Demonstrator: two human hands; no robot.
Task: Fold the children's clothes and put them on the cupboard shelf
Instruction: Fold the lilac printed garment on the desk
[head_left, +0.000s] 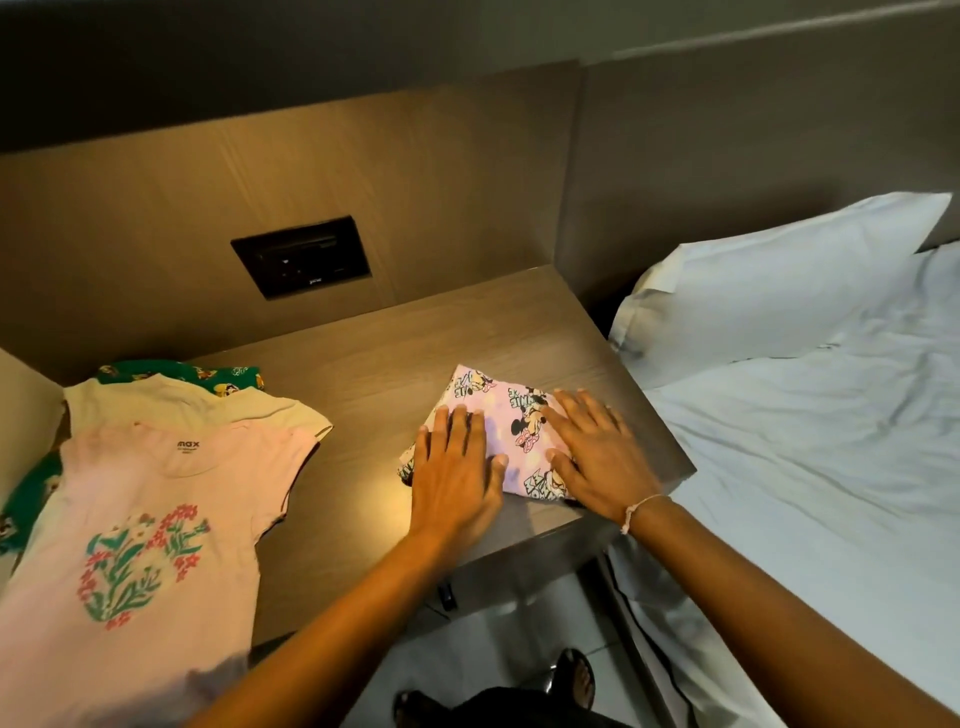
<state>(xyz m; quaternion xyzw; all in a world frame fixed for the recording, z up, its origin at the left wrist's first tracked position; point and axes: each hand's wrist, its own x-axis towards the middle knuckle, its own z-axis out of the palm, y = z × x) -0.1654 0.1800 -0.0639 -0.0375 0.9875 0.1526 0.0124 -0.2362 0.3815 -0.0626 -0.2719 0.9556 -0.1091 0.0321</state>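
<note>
A small pink cartoon-print garment (511, 415), folded into a compact bundle, lies on the right part of the wooden shelf top (384, 353). My left hand (452, 467) lies flat on its left side and my right hand (597, 447) lies flat on its right side, fingers spread, both pressing down. On the left lies an unfolded pink T-shirt with a flower print (140, 530). Under it sits a cream top (208, 402), and a green printed garment (182, 371) peeks out behind.
A dark switch panel (301, 257) is set in the wooden back wall. A bed with white sheet (805, 467) and pillow (769, 280) stands close on the right. The shelf's front right corner (685, 470) is near my right wrist. My feet in sandals (571, 680) stand on the tiled floor.
</note>
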